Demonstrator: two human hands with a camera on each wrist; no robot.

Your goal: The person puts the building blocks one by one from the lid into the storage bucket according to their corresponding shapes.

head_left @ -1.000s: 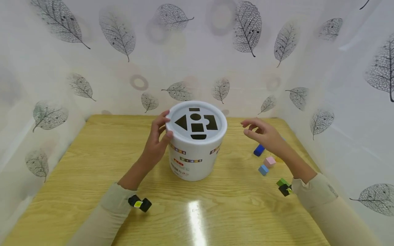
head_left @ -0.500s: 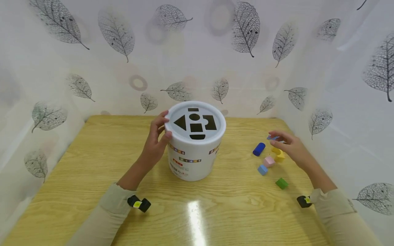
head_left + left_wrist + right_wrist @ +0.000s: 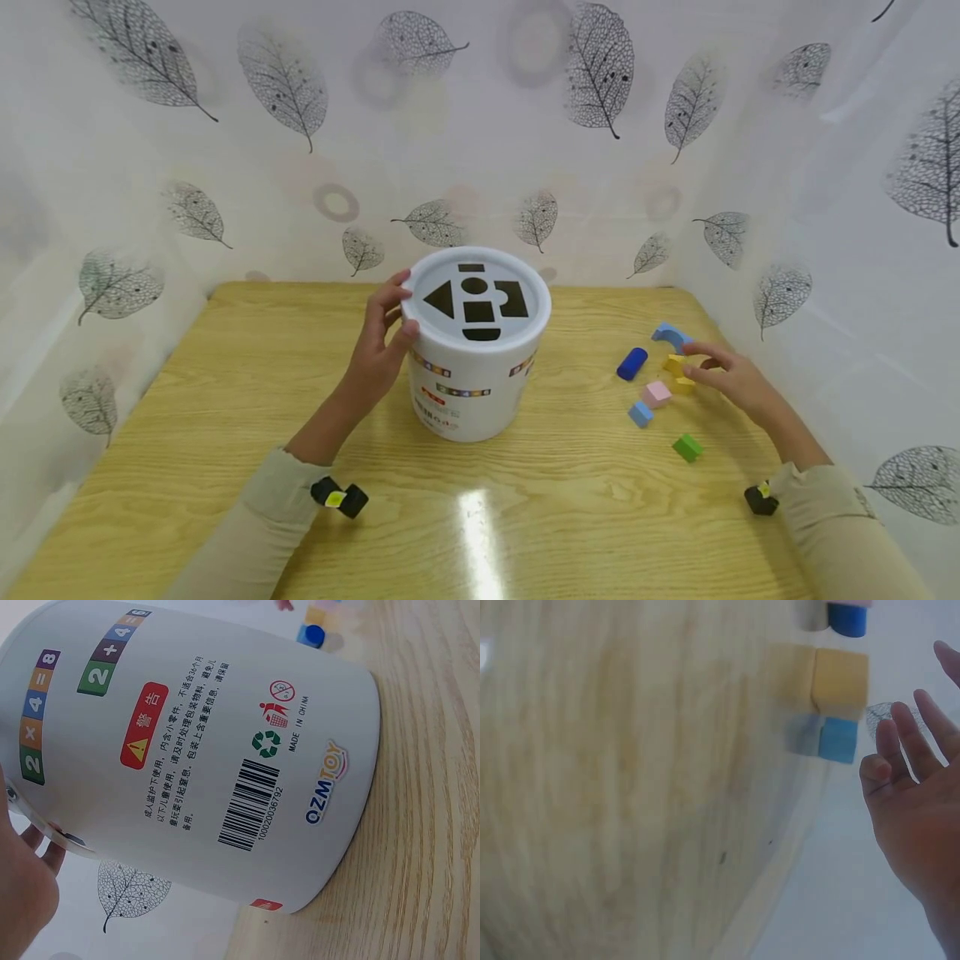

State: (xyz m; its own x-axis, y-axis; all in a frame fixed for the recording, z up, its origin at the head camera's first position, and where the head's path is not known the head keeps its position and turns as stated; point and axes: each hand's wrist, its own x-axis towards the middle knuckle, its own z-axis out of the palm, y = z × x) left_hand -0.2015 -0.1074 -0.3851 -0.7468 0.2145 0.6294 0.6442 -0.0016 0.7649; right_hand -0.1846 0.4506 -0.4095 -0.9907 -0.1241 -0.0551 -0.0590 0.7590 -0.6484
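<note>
A white bucket (image 3: 468, 396) with a shape-sorter lid (image 3: 536, 312) stands mid-table in the head view. My left hand (image 3: 381, 342) grips its left rim, thumb on the near side and fingers at the lid's edge. In the left wrist view that hand (image 3: 26, 892) is partly cut off beside the printed bucket wall (image 3: 187, 742). My right hand (image 3: 738, 385) hovers at the yellow notched block (image 3: 677, 365), fingertips near it; contact is unclear. The right wrist view has this hand (image 3: 922, 810) with bent, spread fingers and nothing held, beside the yellow block (image 3: 841, 684).
Around the yellow block lie a light blue arch (image 3: 670, 335), a dark blue cylinder (image 3: 632, 363), a pink block (image 3: 657, 394), a small light blue block (image 3: 641, 414) and a green block (image 3: 687, 447). Leaf-print sheeting (image 3: 465, 167) encloses the wooden table (image 3: 570, 508) at back and sides.
My right hand has moved right from beside the bucket, past the light blue arch, then toward me to the yellow block. The left hand and bucket stay put.
</note>
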